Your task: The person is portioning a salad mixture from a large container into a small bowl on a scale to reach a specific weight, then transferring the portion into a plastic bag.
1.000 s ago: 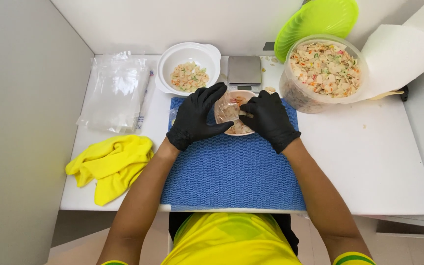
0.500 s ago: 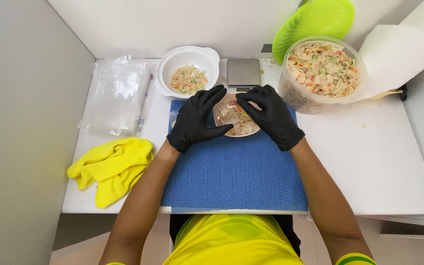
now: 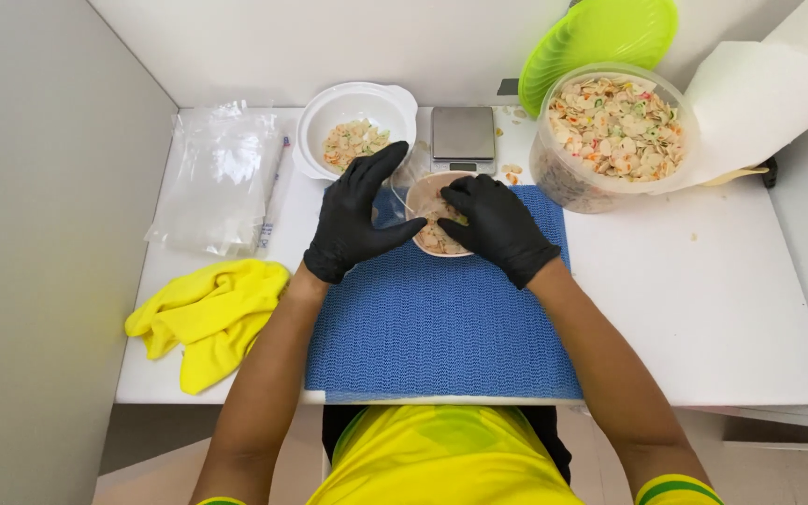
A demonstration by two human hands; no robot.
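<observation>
Yellow cloth (image 3: 206, 316), clear plastic bags (image 3: 215, 178), kitchen scale (image 3: 463, 137), green lid (image 3: 598, 42), paper towel roll (image 3: 769, 89)
</observation>
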